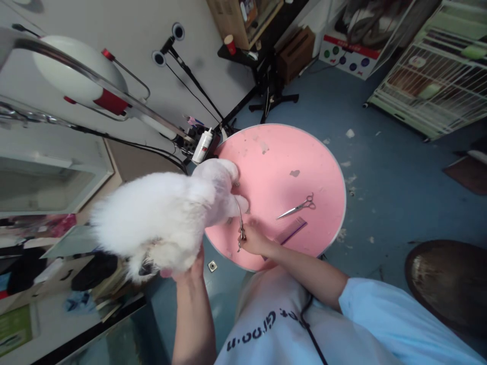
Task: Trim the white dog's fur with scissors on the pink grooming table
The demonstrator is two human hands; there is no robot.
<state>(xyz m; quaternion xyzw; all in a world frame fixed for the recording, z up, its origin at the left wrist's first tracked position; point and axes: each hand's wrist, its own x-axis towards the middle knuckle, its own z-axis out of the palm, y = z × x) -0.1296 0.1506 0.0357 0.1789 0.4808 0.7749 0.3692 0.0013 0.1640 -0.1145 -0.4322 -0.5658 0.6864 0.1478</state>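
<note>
A small white fluffy dog [160, 218] is held up at the left edge of a round pink table [281, 152]. My left hand [190, 271] grips the dog from underneath, near its head. My right hand [254, 239] holds curved scissors [240, 223], whose blades point up into the fur at the dog's rear legs. A second pair of scissors [297, 207] and a purple comb [291, 230] lie on the table just right of my right hand.
A white bottle [202, 146] and a metal arm with black cables [114, 101] stand behind the table at left. A wire cage [437, 76] is at the back right, a dark round stool [445, 279] at right. Fur tufts litter the blue floor [380, 167].
</note>
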